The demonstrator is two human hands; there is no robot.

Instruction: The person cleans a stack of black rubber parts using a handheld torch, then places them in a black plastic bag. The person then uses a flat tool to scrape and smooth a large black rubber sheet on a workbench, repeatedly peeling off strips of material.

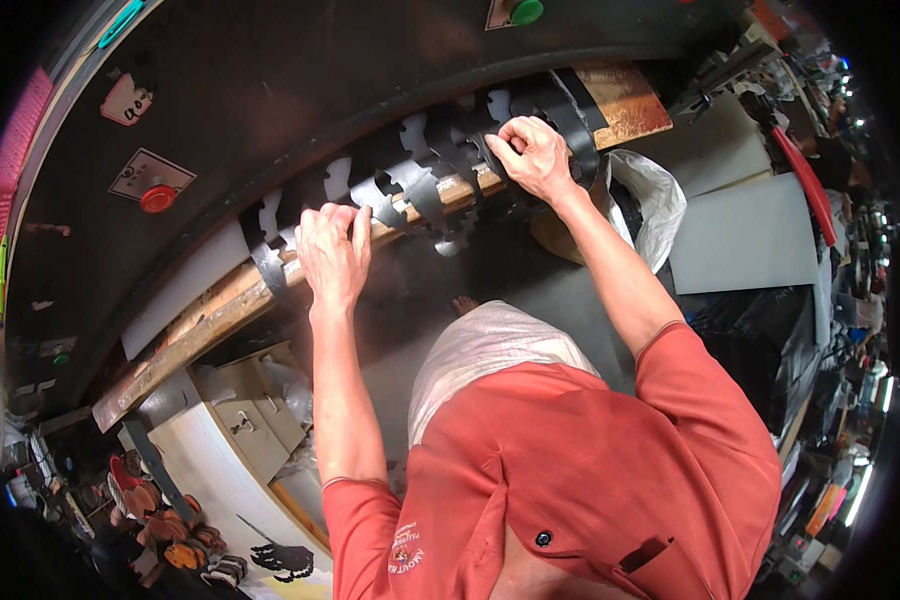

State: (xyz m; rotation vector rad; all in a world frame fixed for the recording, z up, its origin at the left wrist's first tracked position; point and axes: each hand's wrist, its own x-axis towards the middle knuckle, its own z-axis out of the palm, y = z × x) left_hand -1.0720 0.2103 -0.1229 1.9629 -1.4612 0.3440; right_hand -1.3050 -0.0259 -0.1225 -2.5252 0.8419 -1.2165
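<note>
A black sheet (370,165) with rows of cut-out holes lies across the edge of a wooden board (195,318), and its notched strips (417,190) droop over the front. My left hand (332,250) bends its fingers over the sheet's near edge; the fingertips are hidden behind the knuckles. Further right, my right hand (535,158) pinches the sheet near its right end, thumb against curled fingers. A loose black band (582,150) hangs just right of that hand.
Above the board stands a dark machine body (300,75) with a red button (157,198) and a green button (526,11). White bag (660,205) and pale panels (745,240) sit at the right. A cabinet (245,420) and orange-brown pieces (175,530) are at lower left.
</note>
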